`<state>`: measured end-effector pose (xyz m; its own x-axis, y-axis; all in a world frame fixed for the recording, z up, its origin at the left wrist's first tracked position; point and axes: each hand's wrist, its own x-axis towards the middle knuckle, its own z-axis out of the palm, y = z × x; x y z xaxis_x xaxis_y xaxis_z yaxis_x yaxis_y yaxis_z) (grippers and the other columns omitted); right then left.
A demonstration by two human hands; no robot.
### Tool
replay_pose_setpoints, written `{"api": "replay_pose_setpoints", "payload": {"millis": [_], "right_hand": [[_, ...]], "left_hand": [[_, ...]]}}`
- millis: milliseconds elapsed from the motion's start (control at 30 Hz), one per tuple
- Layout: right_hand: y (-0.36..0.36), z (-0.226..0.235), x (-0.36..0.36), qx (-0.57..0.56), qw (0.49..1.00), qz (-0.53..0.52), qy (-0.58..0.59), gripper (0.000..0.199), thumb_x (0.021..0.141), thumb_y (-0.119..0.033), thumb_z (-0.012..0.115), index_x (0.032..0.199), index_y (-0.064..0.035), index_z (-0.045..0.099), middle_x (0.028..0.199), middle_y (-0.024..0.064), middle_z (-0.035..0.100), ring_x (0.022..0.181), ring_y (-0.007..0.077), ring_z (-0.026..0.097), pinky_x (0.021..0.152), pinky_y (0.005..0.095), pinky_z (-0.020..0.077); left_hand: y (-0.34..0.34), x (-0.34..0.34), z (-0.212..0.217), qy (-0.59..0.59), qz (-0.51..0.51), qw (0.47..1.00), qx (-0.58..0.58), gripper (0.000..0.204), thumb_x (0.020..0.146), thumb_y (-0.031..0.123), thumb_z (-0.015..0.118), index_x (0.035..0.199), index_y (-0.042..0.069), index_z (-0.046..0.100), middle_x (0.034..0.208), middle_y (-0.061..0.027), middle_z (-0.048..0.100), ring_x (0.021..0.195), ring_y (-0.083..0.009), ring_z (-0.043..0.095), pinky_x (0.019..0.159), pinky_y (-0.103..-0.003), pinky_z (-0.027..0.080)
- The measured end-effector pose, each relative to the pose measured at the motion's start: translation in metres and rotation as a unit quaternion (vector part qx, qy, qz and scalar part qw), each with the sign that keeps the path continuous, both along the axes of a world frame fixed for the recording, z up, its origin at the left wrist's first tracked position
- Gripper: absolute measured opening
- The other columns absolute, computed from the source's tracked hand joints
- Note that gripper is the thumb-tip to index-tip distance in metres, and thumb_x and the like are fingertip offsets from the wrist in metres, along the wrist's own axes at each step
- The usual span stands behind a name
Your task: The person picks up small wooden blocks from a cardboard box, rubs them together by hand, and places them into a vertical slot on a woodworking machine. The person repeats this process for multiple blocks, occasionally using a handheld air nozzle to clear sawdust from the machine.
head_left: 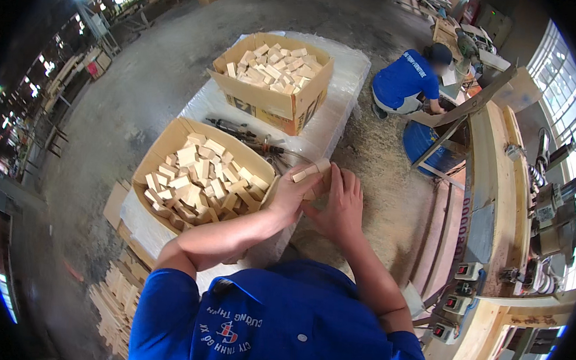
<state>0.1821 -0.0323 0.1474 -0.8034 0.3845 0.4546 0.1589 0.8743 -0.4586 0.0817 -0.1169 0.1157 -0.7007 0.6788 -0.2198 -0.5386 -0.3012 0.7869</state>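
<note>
Small pale wooden blocks [313,171] are held up between my two hands, just past the near box's right corner. My left hand [288,192] is closed on them from the left, thumb and fingers round their sides. From the right, my right hand [340,207] grips them too, its fingers bent over the far side. My fingers hide part of the blocks, so how many there are is unclear. Close to my left forearm stands an open cardboard box [147,152] filled with loose wooden blocks [200,175].
A second cardboard box [259,100] of blocks stands farther off on the plastic-wrapped table [346,72]. Air tools [235,130] with a hose lie between the boxes. Right is a wooden bench [491,210] with switches; a co-worker [404,82] crouches beyond a blue drum [426,145].
</note>
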Motion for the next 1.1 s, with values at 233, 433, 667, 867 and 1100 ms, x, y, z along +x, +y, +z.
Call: {"api": "replay_pose_setpoints", "payload": {"millis": [233,433,667,867,1100], "right_hand": [[0.021,0.024,-0.025,0.048,0.996,0.051,0.061,0.088,0.053,-0.031,0.074,0.128,-0.0012,0.039,0.111,0.0121,0.048,0.101,0.0295,0.046,0.084,0.0405,0.0364],[0.034,0.072,-0.026,0.133,0.97,0.167,0.12,0.088,0.056,-0.026,0.071,0.134,-0.0041,0.036,0.112,0.0093,0.05,0.102,0.0247,0.047,0.084,0.0376,0.0356],[0.015,0.079,-0.029,0.16,0.957,0.215,0.106,0.087,0.058,-0.02,0.069,0.135,-0.0021,0.034,0.116,0.0135,0.05,0.108,0.0286,0.046,0.09,0.039,0.0353],[-0.011,0.073,-0.05,0.137,0.954,0.24,0.113,0.087,0.056,-0.017,0.07,0.135,-0.0049,0.036,0.116,0.0099,0.05,0.108,0.0257,0.045,0.089,0.037,0.0351],[-0.033,0.055,-0.08,0.136,0.954,0.259,0.067,0.091,0.055,-0.018,0.072,0.136,-0.0036,0.032,0.12,0.0141,0.049,0.111,0.03,0.044,0.093,0.0406,0.0345]], "left_hand": [[0.008,-0.004,0.034,0.006,0.029,1.0,0.003,0.03,0.081,0.011,0.066,0.108,0.004,0.055,0.094,-0.0066,0.063,0.081,-0.0155,0.063,0.071,-0.028,0.053],[-0.013,-0.024,0.067,0.053,-0.042,0.998,0.013,0.03,0.084,0.017,0.063,0.109,0.004,0.055,0.093,-0.0075,0.065,0.081,-0.0143,0.065,0.07,-0.026,0.055],[-0.039,-0.028,0.078,0.123,-0.049,0.99,-0.041,0.029,0.084,0.013,0.064,0.108,0.0,0.056,0.095,-0.0073,0.064,0.082,-0.0119,0.063,0.068,-0.023,0.052],[-0.059,-0.036,0.067,0.215,0.03,0.975,-0.051,0.03,0.082,0.01,0.066,0.106,-0.003,0.056,0.093,-0.007,0.064,0.08,-0.013,0.062,0.07,-0.026,0.05],[-0.085,-0.078,0.045,0.1,-0.023,0.993,-0.055,0.026,0.086,0.017,0.062,0.103,0.0,0.056,0.091,-0.0072,0.063,0.078,-0.0136,0.063,0.065,-0.025,0.053]]}}
